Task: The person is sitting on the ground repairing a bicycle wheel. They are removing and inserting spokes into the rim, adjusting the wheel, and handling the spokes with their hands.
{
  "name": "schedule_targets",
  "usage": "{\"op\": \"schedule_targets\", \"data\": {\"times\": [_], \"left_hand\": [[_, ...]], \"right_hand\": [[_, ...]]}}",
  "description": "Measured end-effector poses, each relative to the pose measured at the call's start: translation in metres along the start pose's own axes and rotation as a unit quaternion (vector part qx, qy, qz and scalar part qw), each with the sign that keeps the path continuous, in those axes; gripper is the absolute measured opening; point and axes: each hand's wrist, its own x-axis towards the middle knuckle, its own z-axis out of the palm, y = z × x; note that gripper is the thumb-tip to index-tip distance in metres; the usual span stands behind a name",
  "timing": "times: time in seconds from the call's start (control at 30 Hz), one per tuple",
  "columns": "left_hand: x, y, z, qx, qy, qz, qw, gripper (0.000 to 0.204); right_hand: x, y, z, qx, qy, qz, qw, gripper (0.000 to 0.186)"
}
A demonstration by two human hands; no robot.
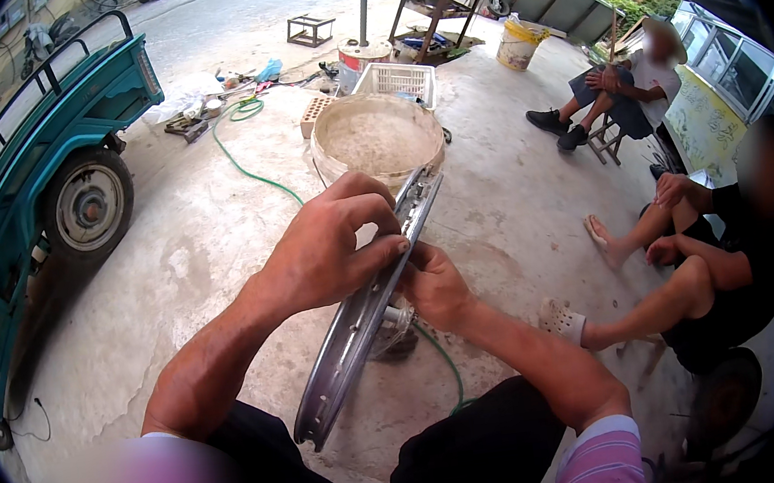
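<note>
A bare metal wheel rim (346,346) stands tilted on edge in front of me, its holed outer channel facing up. My left hand (344,237) is over the upper part of the rim. Its thumb and fingers are closed in a pinch at the channel; anything between the fingertips is too small to make out. From the right side, my right hand (435,284) grips the rim, with its fingertips partly hidden behind it. A shiny metal hub (397,317) shows beside the rim, below my right hand.
Beyond the rim stands a large round tub (375,138), with a white crate (397,80) behind it. A green hose (244,162) crosses the floor. On the left is a teal cart (27,178). Two seated people are on the right, the nearer one's clog (563,322) close by.
</note>
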Motion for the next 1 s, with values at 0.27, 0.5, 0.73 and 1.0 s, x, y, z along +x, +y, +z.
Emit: {"op": "schedule_targets", "data": {"times": [0.27,0.5,0.73,1.0], "left_hand": [[-0.001,-0.003,0.008,-0.053,0.023,0.038,0.998,0.014],[-0.003,0.009,0.006,-0.074,0.035,-0.036,0.996,0.016],[-0.004,-0.001,0.007,-0.013,0.045,0.034,0.998,0.008],[-0.002,0.004,0.008,-0.050,0.077,0.026,0.995,0.013]], "right_hand": [[-0.007,-0.006,0.003,-0.019,0.007,-0.002,1.000,0.023],[-0.004,-0.009,0.009,-0.057,0.016,-0.004,0.998,0.022],[-0.004,-0.007,0.009,-0.038,0.016,0.003,0.999,0.020],[-0.003,-0.005,0.002,-0.048,-0.001,0.003,0.999,0.024]]}}
